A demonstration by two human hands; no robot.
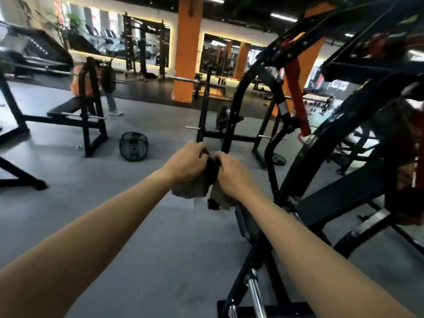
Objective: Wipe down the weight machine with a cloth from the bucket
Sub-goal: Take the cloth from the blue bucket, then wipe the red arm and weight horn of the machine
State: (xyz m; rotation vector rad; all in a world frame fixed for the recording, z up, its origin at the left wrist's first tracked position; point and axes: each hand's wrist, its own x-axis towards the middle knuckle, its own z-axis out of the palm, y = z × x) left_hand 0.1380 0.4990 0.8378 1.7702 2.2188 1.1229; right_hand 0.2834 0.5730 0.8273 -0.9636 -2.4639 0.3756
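Note:
A grey cloth (195, 188) hangs bunched between my two hands, held out in front of me at mid-frame. My left hand (187, 160) grips its upper left part, fingers curled over the fabric. My right hand (230, 173) grips the right part, and a flap of cloth droops below it. The black weight machine (339, 193) fills the right side of the view, with curved black frame tubes, red parts and a chrome bar near the bottom. Both hands are just left of its frame. No bucket is in view.
Black bench racks (87, 125) stand on the grey floor at left. A stack of weight plates (133, 146) lies on the floor ahead. An orange pillar (187, 53) and mirrors line the back wall. A person in orange stands behind the left rack.

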